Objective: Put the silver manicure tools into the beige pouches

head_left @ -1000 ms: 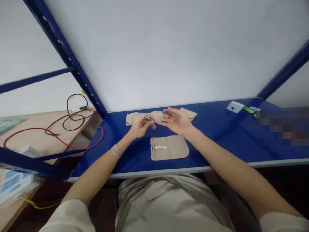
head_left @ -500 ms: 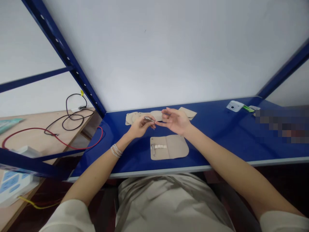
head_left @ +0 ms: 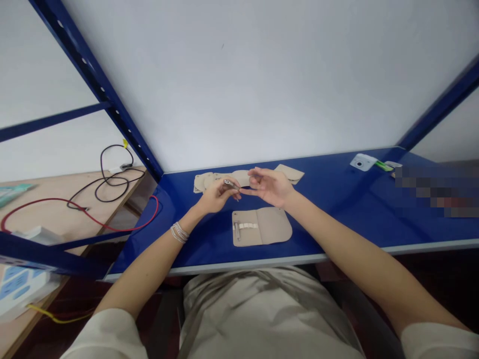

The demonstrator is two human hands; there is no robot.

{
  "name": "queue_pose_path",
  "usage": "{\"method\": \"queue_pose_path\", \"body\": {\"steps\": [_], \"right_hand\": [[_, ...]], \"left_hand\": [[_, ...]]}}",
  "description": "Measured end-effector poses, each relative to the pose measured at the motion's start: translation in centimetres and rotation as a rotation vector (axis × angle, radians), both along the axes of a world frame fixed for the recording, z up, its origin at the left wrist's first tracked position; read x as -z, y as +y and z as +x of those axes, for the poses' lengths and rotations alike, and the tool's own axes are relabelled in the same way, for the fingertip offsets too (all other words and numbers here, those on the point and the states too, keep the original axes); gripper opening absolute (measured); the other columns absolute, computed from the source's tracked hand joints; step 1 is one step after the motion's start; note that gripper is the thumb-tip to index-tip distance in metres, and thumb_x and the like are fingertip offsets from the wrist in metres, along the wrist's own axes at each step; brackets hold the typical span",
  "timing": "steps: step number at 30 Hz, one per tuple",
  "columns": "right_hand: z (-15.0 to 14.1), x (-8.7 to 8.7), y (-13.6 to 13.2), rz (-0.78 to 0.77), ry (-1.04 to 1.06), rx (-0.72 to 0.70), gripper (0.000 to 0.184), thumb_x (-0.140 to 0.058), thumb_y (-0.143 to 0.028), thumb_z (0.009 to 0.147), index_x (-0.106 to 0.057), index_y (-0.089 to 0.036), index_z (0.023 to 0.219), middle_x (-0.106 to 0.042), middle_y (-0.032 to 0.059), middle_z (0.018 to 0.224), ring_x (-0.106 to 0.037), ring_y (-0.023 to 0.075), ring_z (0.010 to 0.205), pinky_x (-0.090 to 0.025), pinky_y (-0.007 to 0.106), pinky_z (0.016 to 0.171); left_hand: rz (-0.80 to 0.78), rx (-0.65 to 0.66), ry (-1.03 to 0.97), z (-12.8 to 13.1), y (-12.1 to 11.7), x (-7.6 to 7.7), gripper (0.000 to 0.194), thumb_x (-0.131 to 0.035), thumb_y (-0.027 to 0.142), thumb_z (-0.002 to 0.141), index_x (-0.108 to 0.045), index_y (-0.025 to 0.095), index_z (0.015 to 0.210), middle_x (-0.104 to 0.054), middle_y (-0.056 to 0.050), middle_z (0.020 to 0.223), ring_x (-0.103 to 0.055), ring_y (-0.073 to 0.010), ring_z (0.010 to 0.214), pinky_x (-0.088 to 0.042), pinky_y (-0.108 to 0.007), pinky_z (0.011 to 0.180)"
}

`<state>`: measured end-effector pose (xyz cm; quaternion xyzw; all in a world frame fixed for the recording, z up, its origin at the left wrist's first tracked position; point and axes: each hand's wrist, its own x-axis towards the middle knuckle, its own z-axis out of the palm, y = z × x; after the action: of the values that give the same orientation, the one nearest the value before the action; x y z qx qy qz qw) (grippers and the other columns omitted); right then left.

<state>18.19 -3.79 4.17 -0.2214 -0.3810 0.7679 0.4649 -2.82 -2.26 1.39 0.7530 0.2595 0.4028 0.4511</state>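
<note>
My left hand [head_left: 217,195] is closed round a small silver nail clipper [head_left: 231,184]. The clipper's tip meets an outstretched finger of my right hand [head_left: 272,188]. That hand holds nothing; its other fingers are apart and loosely curled. Below both hands, a beige folding case [head_left: 276,227] lies spread flat on the blue table. Along its left half runs a row of pale elastic loops [head_left: 248,226], and a slim silver tool [head_left: 237,231] sits in the leftmost one. More beige cases [head_left: 204,182] lie behind my left hand, partly covered by it.
One beige case [head_left: 290,173] rests behind my right hand. At the table's far right are a white camera-like object [head_left: 362,162] and a green item [head_left: 382,166]. A blue metal frame [head_left: 93,82] rises at the left, beside a wooden bench [head_left: 48,187] with cables and a power strip.
</note>
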Motion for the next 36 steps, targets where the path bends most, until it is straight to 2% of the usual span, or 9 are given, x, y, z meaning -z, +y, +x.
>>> {"method": "queue_pose_path", "body": {"steps": [6,15,22,36], "right_hand": [[-0.49,-0.1,-0.36,0.071,-0.04,0.061,0.011,-0.067,-0.025,0.078,-0.068,-0.015,0.08,-0.058,-0.004,0.059,-0.038,0.0045,0.044,-0.053,0.044,0.09],[-0.63,0.05,-0.37,0.088,-0.027,0.085,0.012,-0.069,-0.027,0.077,-0.069,-0.015,0.078,-0.057,-0.0045,0.057,-0.039,0.0047,0.044,-0.051,0.043,0.094],[-0.7,-0.13,-0.49,0.048,0.008,0.069,0.01,-0.066,-0.026,0.079,-0.068,-0.017,0.077,-0.057,-0.0048,0.056,-0.038,0.005,0.043,-0.05,0.043,0.095],[-0.44,0.05,-0.08,-0.007,-0.01,0.013,0.013,-0.06,-0.025,0.084,-0.067,-0.016,0.079,-0.059,-0.0045,0.058,-0.04,0.0048,0.043,-0.052,0.042,0.089]], "left_hand": [[-0.045,0.01,-0.037,0.21,0.07,0.02,0.031,-0.065,0.041,0.083,-0.057,0.014,0.095,-0.068,-0.005,0.073,-0.068,-0.02,0.07,-0.056,-0.036,0.072],[-0.007,-0.025,-0.04,0.25,0.14,0.06,0.028,-0.064,0.037,0.083,-0.059,0.013,0.096,-0.068,-0.005,0.074,-0.068,-0.0178,0.071,-0.056,-0.033,0.076],[0.044,-0.067,-0.019,0.27,0.0,0.21,0.024,-0.06,0.037,0.086,-0.058,0.016,0.098,-0.068,-0.006,0.077,-0.068,-0.0202,0.073,-0.056,-0.036,0.078],[0.14,-0.038,0.035,0.26,-0.42,-0.03,0.017,-0.054,0.032,0.09,-0.057,0.015,0.095,-0.065,-0.005,0.076,-0.066,-0.019,0.072,-0.055,-0.035,0.075]]}}
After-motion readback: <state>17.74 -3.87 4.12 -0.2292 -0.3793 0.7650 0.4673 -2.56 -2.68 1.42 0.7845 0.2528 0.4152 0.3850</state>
